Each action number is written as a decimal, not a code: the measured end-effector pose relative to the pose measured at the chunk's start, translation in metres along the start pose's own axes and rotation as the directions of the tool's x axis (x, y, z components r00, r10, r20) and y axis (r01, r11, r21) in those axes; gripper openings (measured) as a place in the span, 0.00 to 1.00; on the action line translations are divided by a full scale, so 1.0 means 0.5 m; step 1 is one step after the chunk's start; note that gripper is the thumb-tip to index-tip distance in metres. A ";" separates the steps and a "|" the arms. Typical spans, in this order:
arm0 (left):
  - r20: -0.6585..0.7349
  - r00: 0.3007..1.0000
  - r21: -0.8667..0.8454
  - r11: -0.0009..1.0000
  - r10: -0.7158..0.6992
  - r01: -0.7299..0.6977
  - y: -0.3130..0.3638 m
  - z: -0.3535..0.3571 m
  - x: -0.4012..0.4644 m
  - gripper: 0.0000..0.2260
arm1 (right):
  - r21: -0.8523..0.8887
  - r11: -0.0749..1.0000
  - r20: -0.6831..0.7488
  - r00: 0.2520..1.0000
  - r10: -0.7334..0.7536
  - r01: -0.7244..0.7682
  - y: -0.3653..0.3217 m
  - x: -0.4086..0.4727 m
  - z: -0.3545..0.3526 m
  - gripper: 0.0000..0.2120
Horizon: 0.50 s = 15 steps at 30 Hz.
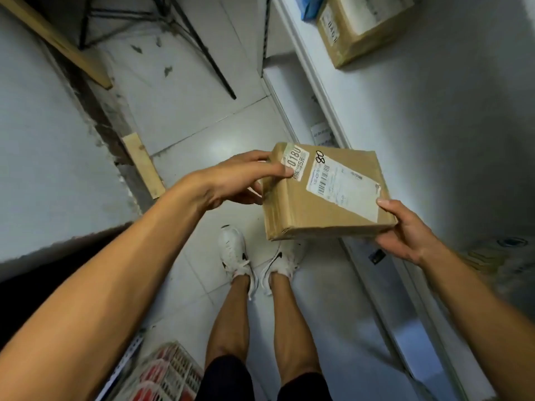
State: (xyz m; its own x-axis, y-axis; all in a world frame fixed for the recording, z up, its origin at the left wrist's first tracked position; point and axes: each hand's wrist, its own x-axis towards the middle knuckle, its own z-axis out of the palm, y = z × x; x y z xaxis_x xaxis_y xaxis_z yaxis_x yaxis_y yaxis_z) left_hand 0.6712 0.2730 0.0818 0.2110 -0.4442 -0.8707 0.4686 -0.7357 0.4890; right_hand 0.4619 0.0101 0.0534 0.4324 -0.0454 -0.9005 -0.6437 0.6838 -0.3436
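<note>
I hold a brown cardboard parcel [298, 204] in front of me above the floor, with a white shipping label, a small sticker reading 0180 and a handwritten 80 on top. My left hand [234, 180] grips its left end, thumb pressed on the small sticker and fingers under the side. My right hand [405, 230] holds the near right corner, thumb on top and fingers beneath.
White shelving [333, 111] runs along the right, with another taped cardboard box [359, 27] on the upper shelf. A grey shelf board [43, 157] is on the left. White tiled floor [202, 134], my legs and white shoes [234, 253] lie below. A crate [170, 371] sits bottom left.
</note>
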 end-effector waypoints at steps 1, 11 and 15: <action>-0.023 0.999 -0.042 0.998 0.041 -0.042 0.005 0.011 0.015 0.26 | 0.000 0.997 -0.025 0.997 -0.075 0.075 -0.009 -0.007 -0.004 0.23; -0.163 0.954 -0.431 0.852 0.252 -0.299 0.093 0.242 0.189 0.31 | -0.680 0.669 -0.451 0.548 -0.705 0.302 -0.201 -0.001 -0.049 0.26; -0.258 0.920 -0.273 0.891 0.295 -0.362 0.132 0.333 0.213 0.39 | -0.801 0.595 -0.467 0.554 -0.689 0.064 -0.243 0.025 -0.022 0.28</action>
State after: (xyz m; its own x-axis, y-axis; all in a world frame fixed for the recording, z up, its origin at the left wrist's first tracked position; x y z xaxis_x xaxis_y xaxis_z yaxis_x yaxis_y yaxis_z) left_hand 0.5820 0.0919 0.0301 0.5539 -0.4933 -0.6707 0.5755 -0.3553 0.7366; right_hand 0.5385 -0.0813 0.0810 0.3880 -0.8366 -0.3868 -0.8610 -0.1793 -0.4759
